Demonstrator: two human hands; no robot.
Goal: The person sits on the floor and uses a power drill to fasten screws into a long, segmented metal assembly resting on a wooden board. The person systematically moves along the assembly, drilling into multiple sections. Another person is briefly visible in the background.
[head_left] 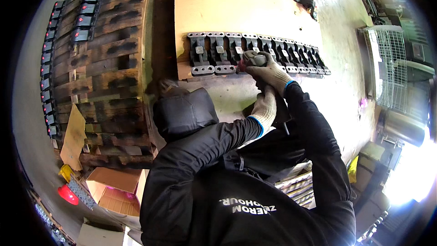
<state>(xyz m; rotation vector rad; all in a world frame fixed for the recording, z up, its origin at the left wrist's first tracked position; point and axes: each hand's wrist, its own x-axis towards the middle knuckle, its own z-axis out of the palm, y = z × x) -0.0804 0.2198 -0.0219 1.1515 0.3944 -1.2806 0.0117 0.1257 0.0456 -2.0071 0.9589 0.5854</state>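
Note:
A row of black metal brackets with bare grey, holed end plates lies along the near edge of a tan board. Both of my hands wear pale knitted gloves with blue cuffs. My right hand is wrapped round the grey front end of a dark hand-held power tool, which looks like an angle grinder, over the brackets near the middle of the row. Behind it, my left hand is closed on the tool's dark rear body. Gloves hide most of the tool, and its working face cannot be made out.
On the left, a scorched wooden pallet stack carries more dark brackets with red marks. An open cardboard box stands below it. A loose black part lies at the board's far right. At right stands a wire mesh cage.

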